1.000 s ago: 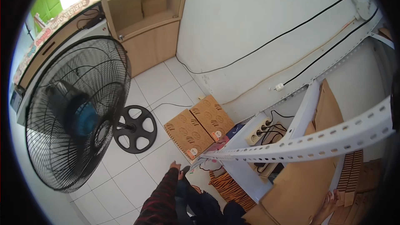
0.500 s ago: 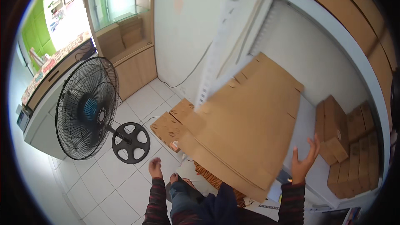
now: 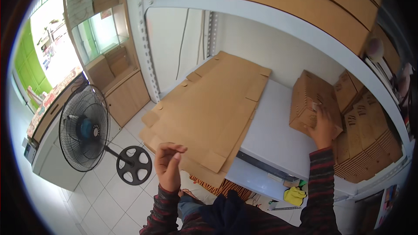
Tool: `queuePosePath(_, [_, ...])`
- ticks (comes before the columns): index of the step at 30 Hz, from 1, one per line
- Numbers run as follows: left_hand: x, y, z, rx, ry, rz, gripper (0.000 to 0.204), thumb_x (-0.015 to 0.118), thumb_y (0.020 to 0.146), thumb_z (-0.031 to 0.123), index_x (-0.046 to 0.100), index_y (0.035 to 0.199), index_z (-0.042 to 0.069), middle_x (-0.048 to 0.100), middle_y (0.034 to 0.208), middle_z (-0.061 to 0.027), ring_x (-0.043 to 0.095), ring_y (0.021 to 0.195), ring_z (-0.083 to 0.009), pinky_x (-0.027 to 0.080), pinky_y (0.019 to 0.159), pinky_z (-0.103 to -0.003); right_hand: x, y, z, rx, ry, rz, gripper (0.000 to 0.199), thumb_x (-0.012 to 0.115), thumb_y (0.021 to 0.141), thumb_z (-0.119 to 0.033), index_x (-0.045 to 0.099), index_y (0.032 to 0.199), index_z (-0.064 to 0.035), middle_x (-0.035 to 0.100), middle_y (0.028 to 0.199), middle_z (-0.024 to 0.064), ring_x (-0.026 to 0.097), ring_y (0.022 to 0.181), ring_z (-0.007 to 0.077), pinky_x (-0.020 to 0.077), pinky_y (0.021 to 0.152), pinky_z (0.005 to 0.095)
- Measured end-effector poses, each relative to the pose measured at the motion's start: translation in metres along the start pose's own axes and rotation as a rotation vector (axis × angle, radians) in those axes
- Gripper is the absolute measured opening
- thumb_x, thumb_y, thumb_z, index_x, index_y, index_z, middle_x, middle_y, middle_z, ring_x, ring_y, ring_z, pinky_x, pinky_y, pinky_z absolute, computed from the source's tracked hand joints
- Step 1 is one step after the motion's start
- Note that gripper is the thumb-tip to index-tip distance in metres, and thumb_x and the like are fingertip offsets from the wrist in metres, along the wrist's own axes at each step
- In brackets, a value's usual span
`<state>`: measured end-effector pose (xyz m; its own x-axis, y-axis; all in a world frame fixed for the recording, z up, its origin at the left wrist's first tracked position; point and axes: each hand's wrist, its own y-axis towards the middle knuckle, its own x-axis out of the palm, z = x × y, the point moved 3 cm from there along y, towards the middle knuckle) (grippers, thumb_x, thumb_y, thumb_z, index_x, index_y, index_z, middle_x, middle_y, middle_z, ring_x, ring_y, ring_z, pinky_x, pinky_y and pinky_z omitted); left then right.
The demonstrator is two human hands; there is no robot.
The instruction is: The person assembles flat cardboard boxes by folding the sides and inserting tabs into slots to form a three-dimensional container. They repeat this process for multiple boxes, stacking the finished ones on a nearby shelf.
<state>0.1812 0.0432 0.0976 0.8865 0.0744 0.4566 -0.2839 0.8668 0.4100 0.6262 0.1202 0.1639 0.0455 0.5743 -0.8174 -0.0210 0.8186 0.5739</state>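
Brown carton (image 3: 312, 90) under the person's right hand (image 3: 321, 127)

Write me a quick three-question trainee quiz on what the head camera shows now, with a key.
1. True or false: the right hand is nearer the box stack than the left hand is.
2. In view, the floor fan stands: A) left of the flat cardboard; B) right of it; C) on it.
3. What colour is the crumpled item pictured just left of the right sleeve?

Key: 1 true; 2 A; 3 yellow.
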Motion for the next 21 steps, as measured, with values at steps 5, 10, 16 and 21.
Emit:
queuePosePath(5, [0.072,-0.004,-0.013,-0.272,-0.053,-0.286,0.030,0.051,0.085,0.000,0.049,0.115,0.000,0.060,0.105,-0.0116,0.058,0.104,-0.0230,0.044,0.093,-0.037,-0.015,-0.024,-0.037,-0.107,-0.041,0.111,0.069,0.080,0.064,-0.012,0.051,0.127,-0.0042,0.055,0.128,0.0152,0.052,0.119,0.0319,0.0435,0.096,0.0488])
queuePosePath(10, [0.095,-0.009,-0.026,-0.494,-0.121,-0.511,0.066,0.057,0.089,0.024,0.027,0.144,0.002,0.044,0.137,-0.0198,0.048,0.125,-0.0327,0.042,0.100,-0.040,-0.065,-0.066,-0.091,-0.371,-0.012,0.312,0.053,0.076,0.074,-0.017,0.055,0.121,-0.0088,0.061,0.120,0.0094,0.057,0.113,0.0257,0.0426,0.097,0.0471])
queuePosePath(16, [0.080,-0.016,-0.035,-0.530,-0.376,-0.328,0.077,0.064,0.086,0.037,0.027,0.142,-0.001,0.042,0.138,-0.0195,0.049,0.122,-0.0300,0.042,0.101,-0.041,-0.064,-0.120,-0.107,-0.870,0.052,0.494,0.036,0.058,0.090,-0.040,0.052,0.121,-0.0226,0.061,0.118,-0.0006,0.049,0.121,0.0196,0.0304,0.109,0.0458])
queuePosePath(21, [0.033,-0.044,-0.021,-0.382,-0.245,-0.035,0.078,0.068,0.081,0.040,0.034,0.138,-0.001,0.049,0.131,-0.0168,0.051,0.119,-0.0277,0.043,0.099,-0.040,-0.055,-0.106,-0.152,-1.084,0.140,0.726,0.043,0.053,0.092,-0.049,0.048,0.129,-0.0274,0.054,0.128,-0.0038,0.036,0.134,0.0201,0.0148,0.117,0.0477])
